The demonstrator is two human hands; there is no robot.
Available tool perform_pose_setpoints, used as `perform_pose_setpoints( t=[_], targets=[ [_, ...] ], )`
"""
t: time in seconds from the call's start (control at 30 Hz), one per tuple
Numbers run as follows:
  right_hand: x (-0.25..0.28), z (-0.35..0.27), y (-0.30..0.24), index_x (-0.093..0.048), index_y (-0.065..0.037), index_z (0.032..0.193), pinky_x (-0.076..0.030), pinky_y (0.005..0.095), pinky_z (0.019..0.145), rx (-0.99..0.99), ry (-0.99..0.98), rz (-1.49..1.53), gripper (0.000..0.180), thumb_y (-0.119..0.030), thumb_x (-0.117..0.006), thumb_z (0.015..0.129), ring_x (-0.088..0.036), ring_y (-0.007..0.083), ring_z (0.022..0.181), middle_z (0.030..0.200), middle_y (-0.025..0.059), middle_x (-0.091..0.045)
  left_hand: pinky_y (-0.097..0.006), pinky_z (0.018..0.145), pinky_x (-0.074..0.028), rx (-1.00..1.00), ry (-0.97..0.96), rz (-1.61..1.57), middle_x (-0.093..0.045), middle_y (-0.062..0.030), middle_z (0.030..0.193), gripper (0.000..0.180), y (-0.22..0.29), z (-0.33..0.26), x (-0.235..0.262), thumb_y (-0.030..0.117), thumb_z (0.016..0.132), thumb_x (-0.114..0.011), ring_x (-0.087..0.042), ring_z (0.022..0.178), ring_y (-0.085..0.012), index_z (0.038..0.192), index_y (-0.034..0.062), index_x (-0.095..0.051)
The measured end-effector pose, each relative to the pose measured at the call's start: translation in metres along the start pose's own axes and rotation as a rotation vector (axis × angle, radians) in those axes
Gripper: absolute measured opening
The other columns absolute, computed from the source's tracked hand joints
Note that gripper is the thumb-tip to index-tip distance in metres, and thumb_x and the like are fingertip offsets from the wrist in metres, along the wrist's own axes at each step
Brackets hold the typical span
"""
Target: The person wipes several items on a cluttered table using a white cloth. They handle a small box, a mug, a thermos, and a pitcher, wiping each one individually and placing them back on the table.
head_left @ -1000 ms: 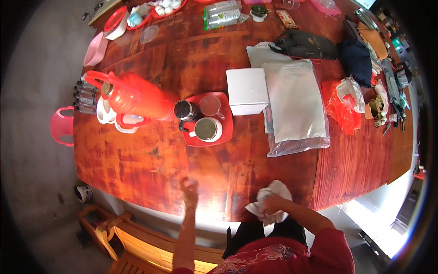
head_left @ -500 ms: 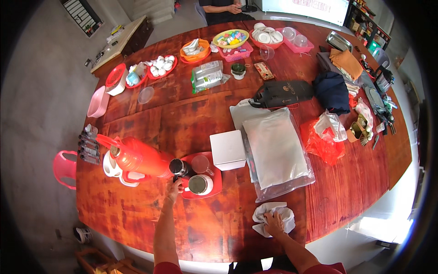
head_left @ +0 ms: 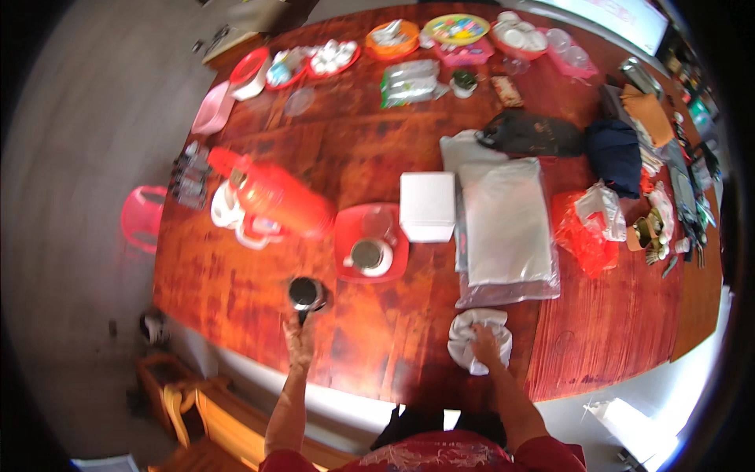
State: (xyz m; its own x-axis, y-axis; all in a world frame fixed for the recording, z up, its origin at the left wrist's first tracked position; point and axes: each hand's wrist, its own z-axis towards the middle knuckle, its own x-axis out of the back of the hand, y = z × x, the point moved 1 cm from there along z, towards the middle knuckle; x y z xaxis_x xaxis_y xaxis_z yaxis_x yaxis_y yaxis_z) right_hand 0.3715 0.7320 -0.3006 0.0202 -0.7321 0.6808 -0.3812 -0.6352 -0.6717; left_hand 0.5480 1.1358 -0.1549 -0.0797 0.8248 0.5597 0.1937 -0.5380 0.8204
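We are gripping the near-left mug (head_left: 306,293) by its handle (head_left: 302,318), left hand (head_left: 298,344) ideally keeping it level, right hand (head_left: 487,346) resting on the cloth (head_left: 464,335), its closure unclear

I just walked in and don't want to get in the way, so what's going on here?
A person at the wooden table has the left hand at the handle of a dark mug, left of the red tray. The right hand is on a crumpled white cloth; whether its fingers grip it is unclear. A white mug and a clear cup stand on the tray, with a red flask beyond to the left.
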Motion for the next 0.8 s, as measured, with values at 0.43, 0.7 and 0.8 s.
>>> perform_pose_setpoints(
  t=[0.43,0.7,0.8],
  targets=[
    [0.179,-0.074,-0.204,-0.057,-0.019,0.105,-0.037,0.0478,0.08,0.616,0.317,-0.187,0.042,-0.025,-0.07,0.066,-0.041,0.0267,0.115,0.119,0.0082,-0.045,-0.029,0.055,-0.047,-0.451,-0.126,-0.083,-0.061,-0.0035,0.075,0.037,0.152,-0.206,-0.139,0.015,0.06,-0.08,-0.056,0.065,-0.0109,0.089,0.0046,-0.06],
    [0.266,-0.082,-0.127,-0.063,-0.011,0.105,-0.047,0.0276,0.074,0.434,-0.449,0.7,0.027,-0.025,-0.059,0.083,-0.063,0.0213,0.08,0.088,0.0104,-0.063,-0.034,0.051,-0.042,-0.982,-0.509,0.119,-0.057,-0.0088,0.066,0.035,0.226,-0.283,-0.163,0.028,0.056,-0.084,-0.054,0.056,-0.0264,0.072,0.0068,-0.06],
    [0.275,-0.099,-0.113,-0.063,-0.006,0.105,-0.046,0.0309,0.079,0.62,-0.593,0.615,0.029,-0.026,-0.059,0.084,-0.06,0.0204,0.093,0.097,0.0125,-0.064,-0.034,0.065,-0.049,-0.966,-0.726,0.11,-0.062,-0.0075,0.076,0.038,0.235,-0.303,-0.174,0.028,0.059,-0.083,-0.062,0.071,-0.0242,0.085,0.0075,-0.064]
  ],
)
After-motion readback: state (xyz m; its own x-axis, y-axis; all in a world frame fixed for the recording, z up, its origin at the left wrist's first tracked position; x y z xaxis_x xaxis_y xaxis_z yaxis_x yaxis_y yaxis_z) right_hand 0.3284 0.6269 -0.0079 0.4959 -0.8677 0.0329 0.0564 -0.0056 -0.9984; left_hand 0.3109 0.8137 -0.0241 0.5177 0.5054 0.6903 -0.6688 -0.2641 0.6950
